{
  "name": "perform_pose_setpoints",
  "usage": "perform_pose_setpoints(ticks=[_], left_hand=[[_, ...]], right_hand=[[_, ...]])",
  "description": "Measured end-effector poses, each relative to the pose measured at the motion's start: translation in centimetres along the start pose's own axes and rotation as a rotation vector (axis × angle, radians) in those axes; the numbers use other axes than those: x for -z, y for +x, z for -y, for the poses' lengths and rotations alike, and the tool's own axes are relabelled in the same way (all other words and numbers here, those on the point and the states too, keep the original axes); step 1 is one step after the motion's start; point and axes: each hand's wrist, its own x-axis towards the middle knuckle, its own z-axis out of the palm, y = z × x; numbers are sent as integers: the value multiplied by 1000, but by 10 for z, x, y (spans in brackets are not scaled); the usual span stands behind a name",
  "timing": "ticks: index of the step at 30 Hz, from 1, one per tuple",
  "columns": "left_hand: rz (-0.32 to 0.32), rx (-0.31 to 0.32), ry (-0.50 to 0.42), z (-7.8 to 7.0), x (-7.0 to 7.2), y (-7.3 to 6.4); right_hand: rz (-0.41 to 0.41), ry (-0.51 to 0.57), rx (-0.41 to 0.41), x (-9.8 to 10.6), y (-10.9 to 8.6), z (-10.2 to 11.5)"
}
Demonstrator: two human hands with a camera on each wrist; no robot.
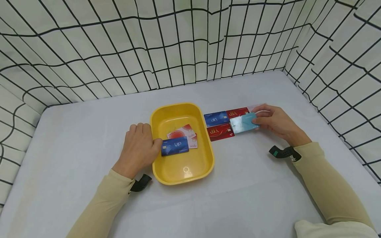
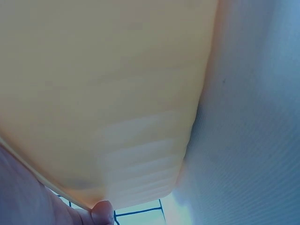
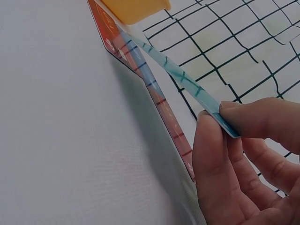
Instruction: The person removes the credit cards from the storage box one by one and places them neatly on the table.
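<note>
My left hand [image 1: 138, 148] grips the left rim of a yellow plastic tray [image 1: 184, 178], its thumb over the edge; the left wrist view shows the tray's outer wall [image 2: 117, 93]. Inside the tray, a blue VIP card [image 1: 175, 146] overlaps white-and-red cards [image 1: 192, 142]. My right hand [image 1: 276, 124] pinches a light blue card [image 1: 244, 123] by its right end between thumb and fingers. The right wrist view has this card [image 3: 183, 77] tilted above the others. Beside the tray lie a blue card [image 1: 215, 118], a red VIP card [image 1: 220, 132] and another red VIP card [image 1: 237, 112].
A pale pinkish card [image 1: 253, 107] lies partly hidden behind my right fingers. White cloth [image 1: 74, 158] covers the table. A white backdrop with a black grid [image 1: 178, 43] rises behind the table and along its right side.
</note>
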Motion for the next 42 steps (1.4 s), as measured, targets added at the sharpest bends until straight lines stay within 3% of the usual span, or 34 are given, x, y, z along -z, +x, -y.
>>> perform_pose_setpoints(ticks=[26,33,42], left_hand=[[-31,-22,8,-1,-2,0],[-38,-24,10,-1,-2,0],[-39,-20,0,0,-4,0]], right_hand=[[-7,-113,-40,1,2,-5],[-32,-217,-50,1,3,-4],[-65,-431,-78,1,4,-3]])
